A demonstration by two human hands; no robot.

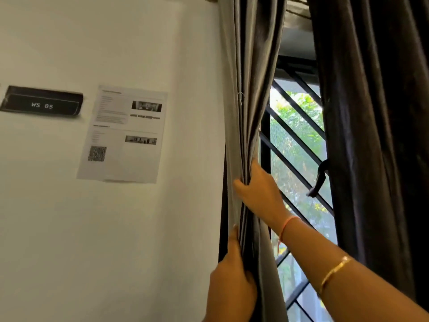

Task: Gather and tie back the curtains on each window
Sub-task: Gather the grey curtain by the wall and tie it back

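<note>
White wall [69,228] on the left, with a black "WS 05" sign [41,104] and a printed sheet [123,133]. Just right of it, grey curtain [246,89] bunched into folds, long axis vertical, hanging down beside a barred window [297,140]. Right hand [257,189] clamped round the bundle; left hand [232,275] gripping it lower down, hands apart. Dark second curtain [371,112] at far right.

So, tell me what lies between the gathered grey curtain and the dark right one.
Head view: barred window, a tie strap dangling off the dark curtain, and the right forearm stretched across to the grey curtain.
</note>
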